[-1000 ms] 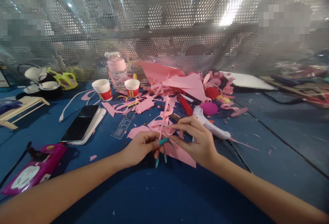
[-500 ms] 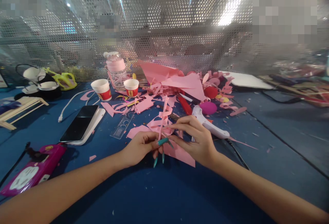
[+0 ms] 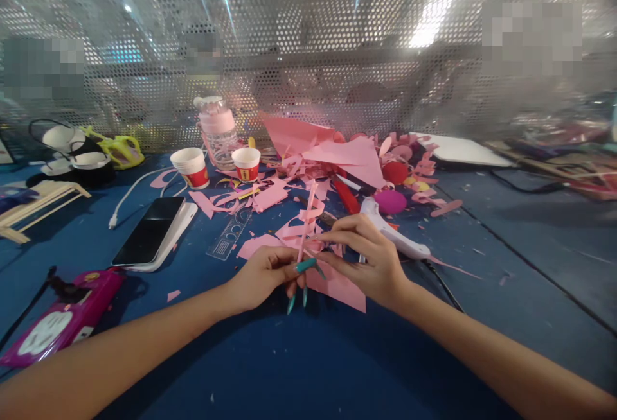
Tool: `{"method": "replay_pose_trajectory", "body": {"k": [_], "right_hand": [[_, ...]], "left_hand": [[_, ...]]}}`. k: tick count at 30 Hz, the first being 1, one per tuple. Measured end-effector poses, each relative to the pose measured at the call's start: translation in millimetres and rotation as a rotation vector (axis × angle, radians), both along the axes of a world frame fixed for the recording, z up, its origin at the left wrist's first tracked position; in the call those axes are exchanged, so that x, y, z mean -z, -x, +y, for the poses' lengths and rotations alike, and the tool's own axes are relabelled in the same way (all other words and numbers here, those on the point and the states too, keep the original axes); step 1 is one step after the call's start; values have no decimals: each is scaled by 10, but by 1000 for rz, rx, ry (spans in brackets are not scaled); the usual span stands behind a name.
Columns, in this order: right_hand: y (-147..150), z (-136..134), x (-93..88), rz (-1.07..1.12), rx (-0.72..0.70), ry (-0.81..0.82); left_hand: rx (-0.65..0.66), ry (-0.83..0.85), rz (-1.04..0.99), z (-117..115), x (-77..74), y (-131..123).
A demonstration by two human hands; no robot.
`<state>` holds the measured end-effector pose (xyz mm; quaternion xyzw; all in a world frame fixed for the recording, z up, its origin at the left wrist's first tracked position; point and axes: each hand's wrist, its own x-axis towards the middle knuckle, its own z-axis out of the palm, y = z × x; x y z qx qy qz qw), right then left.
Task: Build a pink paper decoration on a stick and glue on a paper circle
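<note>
My left hand (image 3: pixel 272 269) is closed, with thumb and fingers pinching the lower end of a narrow pink paper strip (image 3: pixel 305 230) that stands up from the grip. Long teal nails extend from this hand's fingers. From the right, my right hand (image 3: pixel 369 259) brings its bent fingers together at the strip's edge, seeming to pinch it; the exact contact is too small to make out. Beneath and behind the hands lie a flat piece of pink paper (image 3: pixel 344 291) and curled pink scraps (image 3: pixel 289 232).
A heap of pink paper (image 3: pixel 342 153) lies behind the hands. A white glue gun (image 3: pixel 398 237) rests at right. On the left are a clear stencil ruler (image 3: pixel 230 235), a phone (image 3: pixel 149 230), paper cups (image 3: pixel 190 168), a bottle (image 3: pixel 218 128) and a magenta device (image 3: pixel 67 317). A perforated metal screen (image 3: pixel 308 41) stands behind.
Both hands hold nearly the same position at the pink paper strip. Only a very slight shift of the fingers shows.
</note>
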<state>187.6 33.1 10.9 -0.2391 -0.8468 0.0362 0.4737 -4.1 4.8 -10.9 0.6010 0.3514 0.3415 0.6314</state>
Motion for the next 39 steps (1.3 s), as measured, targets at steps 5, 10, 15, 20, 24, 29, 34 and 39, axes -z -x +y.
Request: {"method": "replay_pose_trajectory", "body": {"k": [5, 10, 15, 20, 24, 29, 34, 39], "right_hand": [[-5, 5, -2, 5, -2, 4], [-1, 2, 4, 21, -14, 30], [16, -28, -9, 62, -27, 40], [27, -44, -15, 47, -2, 15], [33, -45, -12, 40, 0, -1], [25, -45, 3, 22, -4, 9], [6, -40, 22, 19, -9, 15], [10, -33, 22, 22, -7, -6]], "left_hand": [[-14, 15, 5, 2, -17, -10], [-22, 41, -11, 2, -21, -20], [-20, 57, -18, -1, -13, -18], [-15, 35, -27, -2, -2, -9], [-13, 45, -58, -5, 0, -17], [-24, 66, -73, -9, -1, -22], [-23, 69, -60, -11, 6, -15], [-10, 59, -62, -9, 8, -12]]}}
